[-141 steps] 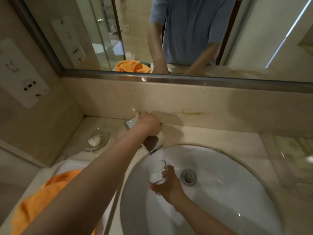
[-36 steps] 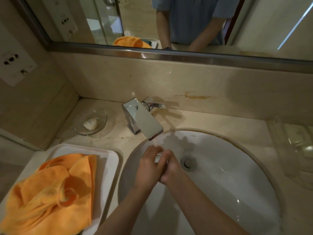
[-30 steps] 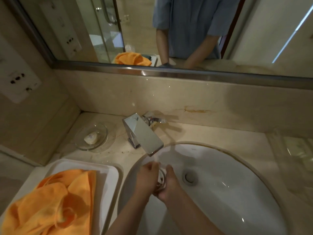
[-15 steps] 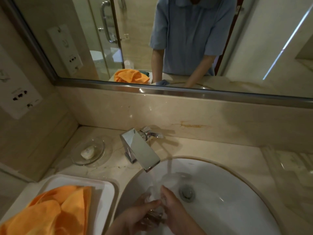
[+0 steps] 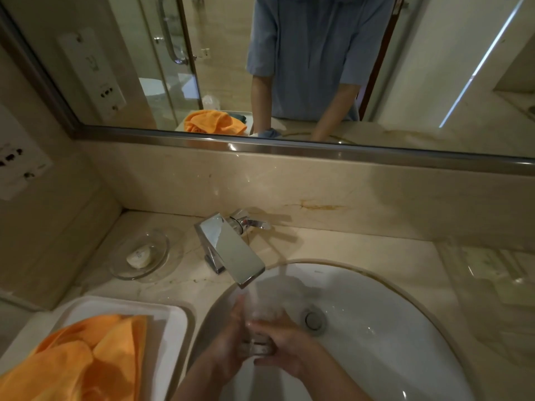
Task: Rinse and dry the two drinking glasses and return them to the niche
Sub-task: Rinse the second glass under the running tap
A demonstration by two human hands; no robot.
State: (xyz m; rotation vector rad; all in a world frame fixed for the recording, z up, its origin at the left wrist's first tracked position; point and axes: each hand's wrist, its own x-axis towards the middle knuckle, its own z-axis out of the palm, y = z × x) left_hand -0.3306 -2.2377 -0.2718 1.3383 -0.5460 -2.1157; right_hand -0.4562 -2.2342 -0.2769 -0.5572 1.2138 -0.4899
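A clear drinking glass (image 5: 262, 314) is held upright over the white sink basin (image 5: 376, 322), right under the running stream from the chrome faucet (image 5: 231, 250). My left hand (image 5: 228, 340) cups the glass from the left. My right hand (image 5: 285, 342) wraps its fingers round the lower part from the right. Water falls into the glass's open top. Only one glass is in view.
A white tray (image 5: 170, 322) with an orange cloth (image 5: 84, 363) sits left of the basin. A glass soap dish (image 5: 140, 254) with a small soap stands behind it. A mirror (image 5: 289, 68) spans the wall. A niche edge (image 5: 515, 94) shows far right in it.
My left hand left the faucet handle and joined my right on the glass. Water now runs, and both hands have turned the glass upright under the stream.
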